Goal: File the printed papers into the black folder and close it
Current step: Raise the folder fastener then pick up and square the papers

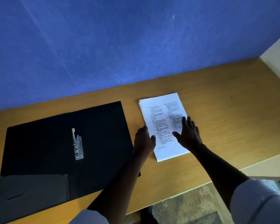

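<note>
A black folder [39, 151] lies open and flat on the left of the wooden table, its metal clip mechanism [78, 146] raised near the middle. To its right lies a stack of printed papers [162, 113], text side up. My left hand [143, 139] touches the stack's left edge, thumb resting on the top sheet, fingers at or under the edge. My right hand [188, 133] lies flat on the stack's right side with fingers spread.
The wooden table [225, 110] runs to a blue wall [120, 46] at the back and a cream wall at the right. Its front edge crosses the lower right, with patterned floor [192, 206] below.
</note>
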`<state>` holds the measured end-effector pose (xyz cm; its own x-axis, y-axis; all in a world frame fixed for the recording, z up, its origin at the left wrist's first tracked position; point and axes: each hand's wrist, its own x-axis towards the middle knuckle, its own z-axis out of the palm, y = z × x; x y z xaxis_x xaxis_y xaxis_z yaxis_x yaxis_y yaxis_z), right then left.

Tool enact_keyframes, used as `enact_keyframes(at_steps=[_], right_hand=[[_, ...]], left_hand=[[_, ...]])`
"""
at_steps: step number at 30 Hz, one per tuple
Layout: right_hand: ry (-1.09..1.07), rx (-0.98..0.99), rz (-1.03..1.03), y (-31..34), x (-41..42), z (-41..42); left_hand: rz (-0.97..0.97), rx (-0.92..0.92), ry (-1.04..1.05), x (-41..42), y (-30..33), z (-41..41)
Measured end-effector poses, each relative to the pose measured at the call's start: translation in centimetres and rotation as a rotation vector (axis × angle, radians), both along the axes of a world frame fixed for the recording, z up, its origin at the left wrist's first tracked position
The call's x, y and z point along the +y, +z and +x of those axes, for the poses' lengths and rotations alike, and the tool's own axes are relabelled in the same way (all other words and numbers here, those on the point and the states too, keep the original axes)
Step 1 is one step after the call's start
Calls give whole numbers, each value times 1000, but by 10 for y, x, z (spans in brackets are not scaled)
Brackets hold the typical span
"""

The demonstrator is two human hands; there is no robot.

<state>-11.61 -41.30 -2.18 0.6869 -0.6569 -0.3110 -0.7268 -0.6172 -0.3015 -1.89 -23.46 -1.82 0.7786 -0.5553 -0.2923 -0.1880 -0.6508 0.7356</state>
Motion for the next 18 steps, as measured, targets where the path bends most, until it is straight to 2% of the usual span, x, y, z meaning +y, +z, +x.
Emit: enact_keyframes(at_steps=[4,10,18], right_hand=[[-68,57,10,1,-10,-7],[-71,-2,27,1,-10,-10],[-85,-5,17,5,-4,-7]], left_hand=[[41,108,101,-13,5,1],[32,291,272,-29,17,4],[-18,357,398,-37,20,0]])
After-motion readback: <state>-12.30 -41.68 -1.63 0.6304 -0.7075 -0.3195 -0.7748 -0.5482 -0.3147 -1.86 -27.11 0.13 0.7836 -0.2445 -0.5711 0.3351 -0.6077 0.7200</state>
